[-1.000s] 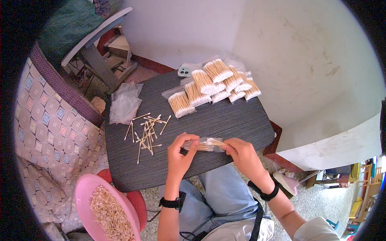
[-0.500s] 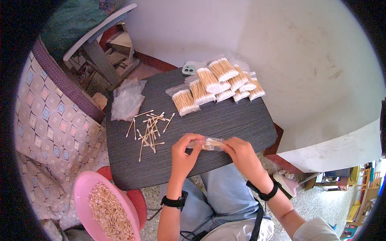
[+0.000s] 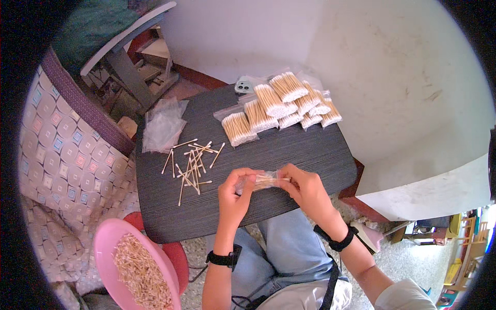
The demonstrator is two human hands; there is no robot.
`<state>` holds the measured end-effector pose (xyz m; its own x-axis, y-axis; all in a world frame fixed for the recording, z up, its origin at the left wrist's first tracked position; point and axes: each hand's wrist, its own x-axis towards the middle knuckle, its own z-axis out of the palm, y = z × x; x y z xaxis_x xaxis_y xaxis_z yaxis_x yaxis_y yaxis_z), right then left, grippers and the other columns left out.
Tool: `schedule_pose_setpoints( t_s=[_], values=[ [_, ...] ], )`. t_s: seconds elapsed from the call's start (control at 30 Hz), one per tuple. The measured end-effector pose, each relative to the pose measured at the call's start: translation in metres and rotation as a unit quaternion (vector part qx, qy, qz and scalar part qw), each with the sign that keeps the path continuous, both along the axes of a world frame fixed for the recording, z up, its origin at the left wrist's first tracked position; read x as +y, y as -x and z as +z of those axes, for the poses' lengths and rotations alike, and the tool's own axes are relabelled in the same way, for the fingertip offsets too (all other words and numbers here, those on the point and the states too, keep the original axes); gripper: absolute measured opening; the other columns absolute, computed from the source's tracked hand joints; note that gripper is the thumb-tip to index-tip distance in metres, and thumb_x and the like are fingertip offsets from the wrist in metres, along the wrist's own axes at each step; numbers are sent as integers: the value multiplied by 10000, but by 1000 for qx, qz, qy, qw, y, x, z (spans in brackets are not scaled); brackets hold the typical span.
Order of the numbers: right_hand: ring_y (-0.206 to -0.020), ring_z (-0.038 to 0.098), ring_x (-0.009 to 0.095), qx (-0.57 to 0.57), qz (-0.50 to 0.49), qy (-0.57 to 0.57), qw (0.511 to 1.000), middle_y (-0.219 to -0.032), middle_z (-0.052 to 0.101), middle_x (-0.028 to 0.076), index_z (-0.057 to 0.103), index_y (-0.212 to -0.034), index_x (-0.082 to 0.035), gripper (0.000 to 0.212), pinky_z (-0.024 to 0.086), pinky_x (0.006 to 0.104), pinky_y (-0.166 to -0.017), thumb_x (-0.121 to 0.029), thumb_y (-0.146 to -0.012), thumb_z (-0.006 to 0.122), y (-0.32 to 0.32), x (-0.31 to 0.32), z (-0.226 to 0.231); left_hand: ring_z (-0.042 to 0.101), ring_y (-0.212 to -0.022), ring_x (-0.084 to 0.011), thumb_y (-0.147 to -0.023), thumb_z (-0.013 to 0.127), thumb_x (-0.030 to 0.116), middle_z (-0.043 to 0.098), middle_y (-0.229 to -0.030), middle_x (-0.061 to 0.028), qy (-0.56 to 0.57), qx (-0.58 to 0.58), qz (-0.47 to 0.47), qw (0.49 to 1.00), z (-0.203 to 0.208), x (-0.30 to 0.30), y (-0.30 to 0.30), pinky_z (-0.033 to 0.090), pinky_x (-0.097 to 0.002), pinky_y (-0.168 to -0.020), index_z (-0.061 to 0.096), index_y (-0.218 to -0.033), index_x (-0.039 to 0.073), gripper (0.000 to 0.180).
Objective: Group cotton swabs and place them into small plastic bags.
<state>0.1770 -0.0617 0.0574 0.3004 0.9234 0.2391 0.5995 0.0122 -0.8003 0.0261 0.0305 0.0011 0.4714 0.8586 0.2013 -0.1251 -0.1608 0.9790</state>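
Over the near edge of the dark table, both my hands hold a small clear plastic bag with some cotton swabs inside. My left hand is closed on the bag's left end. Thumb and fingers of my right hand pinch its right end; the fingertips partly cover the swabs there. Loose cotton swabs lie scattered on the table to the left of my hands. Beyond them sits a stack of flat empty clear bags. Several filled swab bags are piled at the far right.
A pink basin full of swabs stands on a red stool at the near left. Behind the filled bags lies a phone. A white wall rises past the table, and a patterned cloth hangs at left.
Both hands have risen slightly away from me with the bag. My right hand has shifted a little left, its fingers now nearer the bag's middle.
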Motion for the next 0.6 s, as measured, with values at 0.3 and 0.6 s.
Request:
schedule_pose_setpoints(
  t_s=[0.3, 0.6],
  values=[
    [-553, 625, 155, 82, 1, 79, 993, -683, 633, 125, 647, -858, 9, 135, 466, 294, -511, -113, -821, 692, -6, 11, -10, 652, -870, -129, -923, 611, 92, 709, -931, -95, -15, 16, 10, 1000, 3, -3, -1, 498, -263, -787, 601, -965, -9, 110],
    [-655, 655, 144, 216, -24, -14, 976, -819, 683, 115, 682, -936, 20, 152, 520, 257, -596, -34, -797, 707, 7, 14, -25, 671, -859, -134, -906, 625, 66, 707, -886, -102, -17, 44, 53, 997, 1, -2, -3, 501, -259, -770, 616, -970, -10, 99]
  ],
)
